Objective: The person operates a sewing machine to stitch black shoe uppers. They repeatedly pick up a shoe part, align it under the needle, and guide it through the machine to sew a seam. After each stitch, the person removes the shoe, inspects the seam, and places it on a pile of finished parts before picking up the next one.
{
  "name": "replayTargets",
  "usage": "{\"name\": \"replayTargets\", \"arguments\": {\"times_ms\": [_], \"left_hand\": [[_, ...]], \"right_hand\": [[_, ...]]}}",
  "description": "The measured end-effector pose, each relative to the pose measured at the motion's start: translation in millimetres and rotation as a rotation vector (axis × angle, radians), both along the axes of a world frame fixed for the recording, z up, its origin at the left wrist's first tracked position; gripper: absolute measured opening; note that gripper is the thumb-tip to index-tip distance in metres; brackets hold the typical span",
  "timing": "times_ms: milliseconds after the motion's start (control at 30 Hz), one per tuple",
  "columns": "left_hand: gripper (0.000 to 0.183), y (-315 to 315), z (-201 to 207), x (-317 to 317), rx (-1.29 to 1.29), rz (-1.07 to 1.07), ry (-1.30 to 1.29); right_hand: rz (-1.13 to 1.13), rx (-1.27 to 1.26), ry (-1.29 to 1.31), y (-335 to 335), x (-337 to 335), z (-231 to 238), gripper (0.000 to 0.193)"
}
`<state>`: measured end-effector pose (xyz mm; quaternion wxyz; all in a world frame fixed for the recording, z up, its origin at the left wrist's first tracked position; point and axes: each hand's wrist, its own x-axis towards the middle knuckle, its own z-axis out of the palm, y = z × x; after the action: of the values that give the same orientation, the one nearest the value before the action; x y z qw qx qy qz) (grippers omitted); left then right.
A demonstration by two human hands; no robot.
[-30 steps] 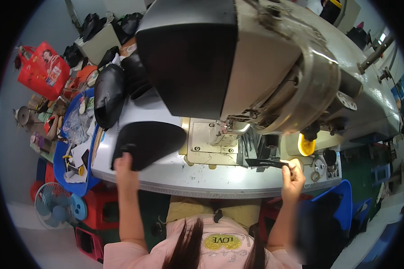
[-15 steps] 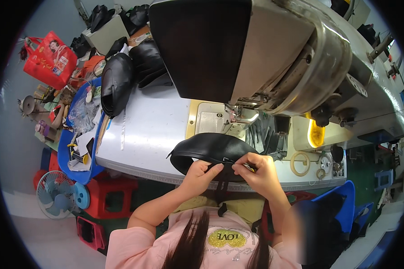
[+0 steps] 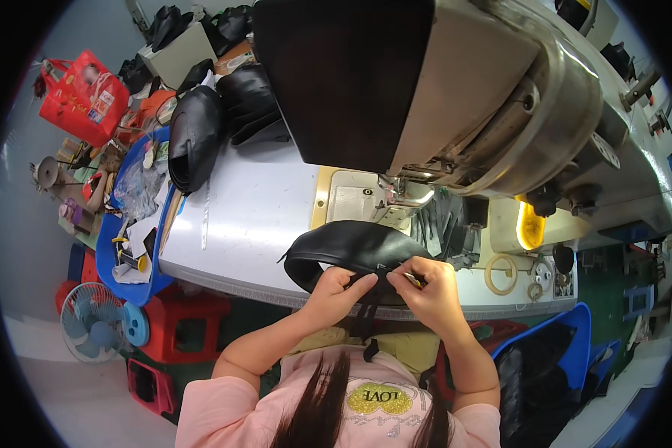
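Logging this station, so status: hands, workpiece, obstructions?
Left hand and right hand both on black piece, near side. Piece at table front edge. Sewing machine just beyond.

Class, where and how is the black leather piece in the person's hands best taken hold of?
Probably pinch the black leather piece by its near edge, coming from the near side: its rounded body bulges away toward the sewing machine, while that edge lies at the left hand and right hand.
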<state>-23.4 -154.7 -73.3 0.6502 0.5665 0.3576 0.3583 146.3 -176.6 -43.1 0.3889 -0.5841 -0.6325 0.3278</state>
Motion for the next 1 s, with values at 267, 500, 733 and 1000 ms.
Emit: {"name": "replayTargets", "arguments": {"times_ms": [267, 500, 733, 1000], "left_hand": [[0.016, 10, 14, -7, 0.121, -0.010, 0.135], [0.020, 27, 20, -12, 0.151, -0.167, 0.154], [0.022, 41, 8, -21, 0.184, -0.089, 0.294], [0.017, 26, 35, -18, 0.464, 0.155, 0.468]], "right_hand": [[-0.124, 0.296, -0.023, 2, 9, 9, 0.021], [0.187, -0.491, 0.658, 29, 24, 3, 0.028], [0.178, -0.389, 0.672, 36, 3, -14, 0.028], [0.164, -0.364, 0.766, 42, -7, -20, 0.030]]}}
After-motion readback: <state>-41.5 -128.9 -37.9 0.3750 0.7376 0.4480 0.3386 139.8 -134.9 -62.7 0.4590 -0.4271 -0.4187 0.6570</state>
